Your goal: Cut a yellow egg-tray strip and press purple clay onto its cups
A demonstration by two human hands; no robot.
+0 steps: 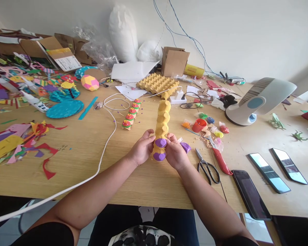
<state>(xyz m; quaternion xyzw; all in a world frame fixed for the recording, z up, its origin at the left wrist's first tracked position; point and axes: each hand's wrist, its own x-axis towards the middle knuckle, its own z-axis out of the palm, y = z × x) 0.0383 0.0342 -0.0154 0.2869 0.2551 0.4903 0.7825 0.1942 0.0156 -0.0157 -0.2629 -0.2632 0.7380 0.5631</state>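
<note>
Between my two hands is a yellow egg-carton strip (162,118), its long bumpy body pointing away from me. Purple clay covers two of its bumps at the near end. My left hand (143,147) grips the strip's left edge with thumb and fingers. On the opposite edge, my right hand (176,152) pinches it near the upper purple bump. A packet of purple clay (185,147) lies just beyond my right hand. Left of the strip stands a finished-looking egg-carton caterpillar (129,117) in red and green, with pins sticking out at its sides.
Black-handled scissors (207,167), a red-handled knife (222,160) and several phones (251,194) lie to the right. A red cup (199,125) stands among clay packets. A white cable (102,157) crosses the left side. Behind are egg trays (157,83) and a white fan (259,100).
</note>
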